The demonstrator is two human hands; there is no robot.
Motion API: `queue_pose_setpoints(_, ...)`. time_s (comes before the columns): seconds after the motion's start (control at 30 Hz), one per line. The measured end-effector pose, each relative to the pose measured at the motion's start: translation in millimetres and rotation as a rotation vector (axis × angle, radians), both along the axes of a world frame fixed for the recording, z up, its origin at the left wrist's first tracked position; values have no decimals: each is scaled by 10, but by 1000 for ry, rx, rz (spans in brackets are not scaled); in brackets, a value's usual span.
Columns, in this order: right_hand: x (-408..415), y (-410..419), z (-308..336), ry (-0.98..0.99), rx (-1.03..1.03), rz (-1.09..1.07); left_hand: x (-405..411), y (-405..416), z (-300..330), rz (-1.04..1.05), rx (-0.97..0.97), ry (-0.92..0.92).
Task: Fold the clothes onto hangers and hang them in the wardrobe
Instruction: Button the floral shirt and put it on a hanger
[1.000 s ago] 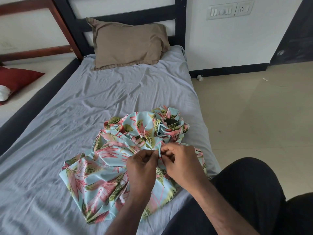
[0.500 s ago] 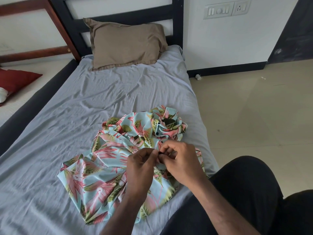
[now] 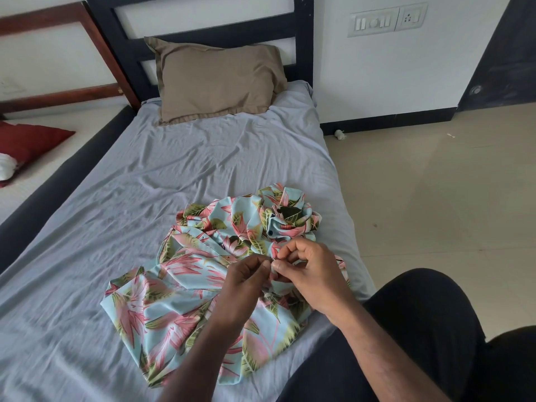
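- The floral shirt lies crumpled on the grey sheet of the bed, toward the bed's near right edge; its pale blue cloth carries pink and green leaves; its bunched upper part sits nearest the right edge, and a dark button shows there
- The left hand has its fingers curled, its grip closed in a pinch on a fold of the floral shirt at the shirt's middle; the right hand meets it fingertip to fingertip, its grip also closed in a pinch on the same fold; what small part lies between the fingertips I cannot tell
- Both forearms reach in from the near right corner of the bed; a dark-clad leg lies beside the bed's right edge
- A brown pillow rests at the far end of the bed against the black headboard
- A red cushion lies on a second bed beyond the left edge
- A switch panel sits on the wall above the tiled floor to the right
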State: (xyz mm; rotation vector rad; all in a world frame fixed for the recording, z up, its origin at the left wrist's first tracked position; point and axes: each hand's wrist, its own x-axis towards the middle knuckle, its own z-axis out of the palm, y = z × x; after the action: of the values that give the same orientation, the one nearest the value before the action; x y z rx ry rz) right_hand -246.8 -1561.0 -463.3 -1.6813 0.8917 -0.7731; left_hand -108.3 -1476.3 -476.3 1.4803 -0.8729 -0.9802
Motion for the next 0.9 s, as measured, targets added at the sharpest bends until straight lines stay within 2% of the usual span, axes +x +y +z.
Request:
queue_pose_setpoints(0.1,-66,-5,60,16,115,179,148,40,29,-55,16,66)
queue_pose_setpoints(0.2,-79,15,50,156,-35,220,323,55,99,-112,66,30)
queue_pose_setpoints(0.23,-62,17,46,182,-115,173,383,48,129,-205,81,-48)
queue_pose_setpoints(0.3,-43,4,49,201,-242,50,476,16,159,-403,103,-386)
queue_pose_setpoints(0.37,-74,-56,59,227,-303,-53,606,-32,182,-395,102,-713)
queue_pose_setpoints(0.4,-104,-94,67,256,-313,-84,684,-39,211,-330,94,-765)
queue_pose_setpoints(0.5,-178,-190,81,354,-360,-104,902,-12,355,-164,65,-727)
queue_pose_setpoints(0.57,-191,-229,81,394,-392,-81,1016,5,412,-129,100,-749)
queue_pose_setpoints(0.67,-216,-272,103,408,-345,-7,1125,19,492,-228,108,-736)
queue_pose_setpoints(0.73,-240,-321,107,377,-228,71,1193,35,526,-300,134,-673)
queue_pose_setpoints(0.83,-294,-374,89,310,-72,205,1298,52,524,-310,186,-654)
queue_pose_setpoints(0.9,-344,-406,60,338,-28,270,1324,87,548,-330,181,-578)
